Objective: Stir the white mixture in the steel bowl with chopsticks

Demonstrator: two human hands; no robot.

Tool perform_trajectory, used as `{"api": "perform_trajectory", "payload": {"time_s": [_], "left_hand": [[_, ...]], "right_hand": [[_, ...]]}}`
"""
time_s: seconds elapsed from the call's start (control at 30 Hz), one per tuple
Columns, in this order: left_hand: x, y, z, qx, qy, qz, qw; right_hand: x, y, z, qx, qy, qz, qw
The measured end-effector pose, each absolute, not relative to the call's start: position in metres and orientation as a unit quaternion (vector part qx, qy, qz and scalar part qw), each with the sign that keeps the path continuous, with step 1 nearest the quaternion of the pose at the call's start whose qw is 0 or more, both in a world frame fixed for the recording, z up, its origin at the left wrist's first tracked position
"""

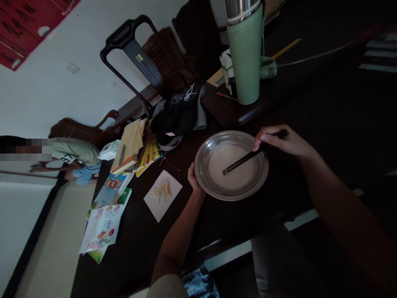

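A shallow steel bowl [259, 182] sits on the dark table [145, 248] and holds a pale, milky liquid [231, 165]. My right hand [283, 142] is closed on a pair of black chopsticks [248, 158], whose tips dip into the liquid near the bowl's middle. My left hand [194, 179] grips the bowl's left rim, fingers curled under it and mostly hidden.
A white paper with several small sticks [163, 193] lies left of the bowl. Books and papers [124, 182] are piled further left beside a dark bag [178, 114]. Behind stand a green thermos [245, 54], a carton [228, 72] and a cup [268, 67]. A person [71, 159] sits at far left.
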State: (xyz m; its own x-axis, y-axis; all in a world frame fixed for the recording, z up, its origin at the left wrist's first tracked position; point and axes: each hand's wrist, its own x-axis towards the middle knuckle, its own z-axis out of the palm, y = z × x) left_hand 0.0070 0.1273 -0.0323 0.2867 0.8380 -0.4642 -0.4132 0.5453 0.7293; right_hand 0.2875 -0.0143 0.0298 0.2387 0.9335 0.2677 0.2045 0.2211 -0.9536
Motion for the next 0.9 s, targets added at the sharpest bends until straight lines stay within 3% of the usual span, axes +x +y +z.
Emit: {"api": "perform_trajectory", "payload": {"time_s": [0.17, 0.27, 0.47, 0.7, 0.9], "left_hand": [[0.0067, 0.1285, -0.0337, 0.235, 0.432, 0.414, 0.766], [0.0057, 0.1291, -0.0337, 0.236, 0.428, 0.409, 0.771], [0.0052, 0.1280, -0.0325, 0.246, 0.426, 0.404, 0.771], [0.0064, 0.1273, -0.0308, 0.238, 0.427, 0.397, 0.777], [0.0064, 0.1279, -0.0321, 0.241, 0.423, 0.397, 0.778]], "right_hand": [[0.2919, -0.0154, 0.0267, -0.579, -0.450, 0.225, 0.642], [0.2952, -0.0182, 0.0256, -0.562, -0.427, 0.228, 0.670], [0.2887, -0.0157, 0.0324, -0.542, -0.542, 0.316, 0.559], [0.2951, -0.0180, 0.0264, -0.569, -0.425, 0.235, 0.664], [0.2880, -0.0148, 0.0342, -0.543, -0.530, 0.317, 0.569]]}}
